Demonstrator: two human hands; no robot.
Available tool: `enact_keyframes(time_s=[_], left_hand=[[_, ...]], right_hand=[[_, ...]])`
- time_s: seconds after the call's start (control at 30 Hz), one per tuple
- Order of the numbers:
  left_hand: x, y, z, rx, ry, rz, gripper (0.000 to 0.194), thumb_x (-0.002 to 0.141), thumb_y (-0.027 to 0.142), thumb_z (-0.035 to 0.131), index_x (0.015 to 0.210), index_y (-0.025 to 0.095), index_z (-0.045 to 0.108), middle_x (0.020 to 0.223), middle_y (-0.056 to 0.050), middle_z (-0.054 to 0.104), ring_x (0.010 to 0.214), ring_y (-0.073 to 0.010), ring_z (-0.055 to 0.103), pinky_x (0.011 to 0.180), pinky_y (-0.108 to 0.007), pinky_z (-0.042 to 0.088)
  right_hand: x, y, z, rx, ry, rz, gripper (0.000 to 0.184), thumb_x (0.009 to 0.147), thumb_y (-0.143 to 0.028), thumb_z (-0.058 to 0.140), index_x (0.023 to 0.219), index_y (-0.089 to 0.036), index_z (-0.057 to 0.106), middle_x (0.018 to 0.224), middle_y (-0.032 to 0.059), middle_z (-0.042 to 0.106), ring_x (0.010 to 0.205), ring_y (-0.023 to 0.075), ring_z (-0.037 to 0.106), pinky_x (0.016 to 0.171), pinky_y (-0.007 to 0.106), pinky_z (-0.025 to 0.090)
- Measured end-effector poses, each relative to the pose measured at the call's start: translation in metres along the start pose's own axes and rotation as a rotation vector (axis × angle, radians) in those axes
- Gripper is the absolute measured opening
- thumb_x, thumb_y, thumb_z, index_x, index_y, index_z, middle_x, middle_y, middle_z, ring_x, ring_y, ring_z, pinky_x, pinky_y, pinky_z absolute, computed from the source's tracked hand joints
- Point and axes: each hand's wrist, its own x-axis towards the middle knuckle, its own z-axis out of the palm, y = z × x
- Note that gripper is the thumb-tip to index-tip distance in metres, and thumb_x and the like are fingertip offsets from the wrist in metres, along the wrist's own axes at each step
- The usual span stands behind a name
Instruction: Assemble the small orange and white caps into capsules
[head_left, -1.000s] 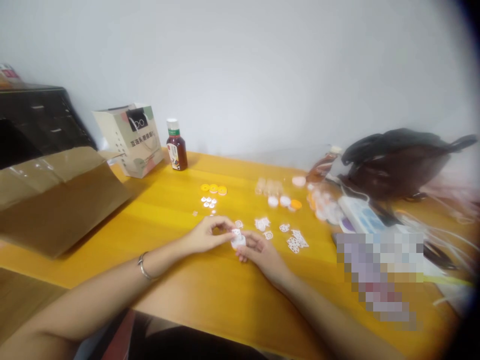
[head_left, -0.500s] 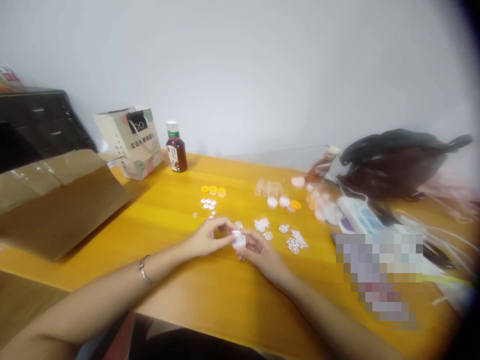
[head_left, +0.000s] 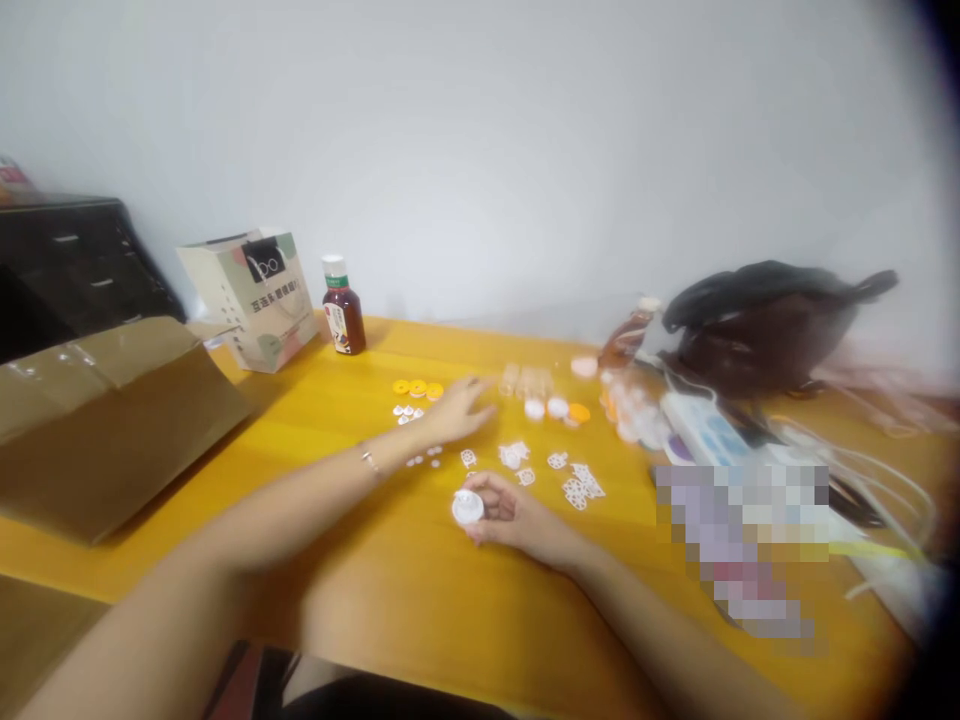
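My right hand (head_left: 517, 517) holds a small round white plastic part (head_left: 468, 507) between thumb and fingers, its raised centre facing up. My left hand (head_left: 461, 410) reaches out over the table with its fingers apart and nothing in them. Just beyond its fingertips stand several clear cylinders (head_left: 526, 382), blurred. In front of those lie white discs (head_left: 557, 407) and an orange disc (head_left: 578, 413). Left of my left hand are yellow rings (head_left: 418, 388) and small white pieces (head_left: 406, 412), partly hidden by my arm. Flat white openwork pieces (head_left: 576, 493) lie near my right hand.
A cardboard box (head_left: 112, 420) and a paper bag (head_left: 270, 300) stand on the left, beside a dark drink bottle (head_left: 344, 318). On the right are a bundle of bagged parts (head_left: 634, 410), a white-and-blue box (head_left: 701, 428), cables (head_left: 900, 470) and a dark bag (head_left: 765, 330).
My left hand has let go of the white part and moved forward, away from my body. My right hand keeps the part, lowered slightly. The view has shifted a little.
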Motion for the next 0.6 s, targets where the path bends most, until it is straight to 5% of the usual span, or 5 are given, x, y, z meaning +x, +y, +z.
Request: enact_keyframes(time_s=[0.13,0.3,0.43,0.6], left_hand=[[0.043,-0.004,0.026,0.153,-0.017,-0.089,0.052,0.082,0.031,0.047,0.131,0.019,0.034,0.121,-0.013,0.044,0.112,-0.0263,0.042,0.096,-0.040,0.032],[0.056,-0.005,0.043,0.123,0.021,-0.123,0.037,0.080,0.024,0.048,0.116,0.016,0.050,0.120,-0.015,0.046,0.112,-0.0291,0.043,0.096,-0.044,0.031],[0.048,-0.007,0.036,0.024,0.057,-0.122,0.021,0.079,0.019,0.051,0.096,0.013,0.059,0.105,-0.014,0.056,0.101,-0.0243,0.051,0.091,-0.036,0.036],[0.026,-0.001,0.011,-0.141,0.155,-0.139,0.024,0.076,0.023,0.056,0.098,0.013,0.056,0.099,-0.010,0.061,0.095,-0.0206,0.055,0.085,-0.033,0.042]], right_hand=[[0.001,0.002,-0.001,0.017,-0.005,-0.012,0.042,0.061,-0.028,0.074,0.092,-0.021,0.046,0.077,-0.0028,0.057,0.066,0.0084,0.052,0.063,0.024,0.042],[0.000,0.003,-0.001,0.024,-0.019,-0.024,0.044,0.061,-0.028,0.074,0.093,-0.021,0.046,0.076,-0.0034,0.056,0.063,0.0073,0.051,0.061,0.023,0.042],[0.000,0.004,0.000,0.023,-0.008,-0.030,0.041,0.062,-0.027,0.073,0.092,-0.020,0.047,0.077,-0.0027,0.057,0.065,0.0076,0.052,0.061,0.023,0.042],[0.002,0.005,0.002,0.041,0.064,-0.024,0.043,0.059,-0.028,0.075,0.093,-0.021,0.048,0.077,-0.0019,0.060,0.062,0.0085,0.053,0.059,0.024,0.043]])
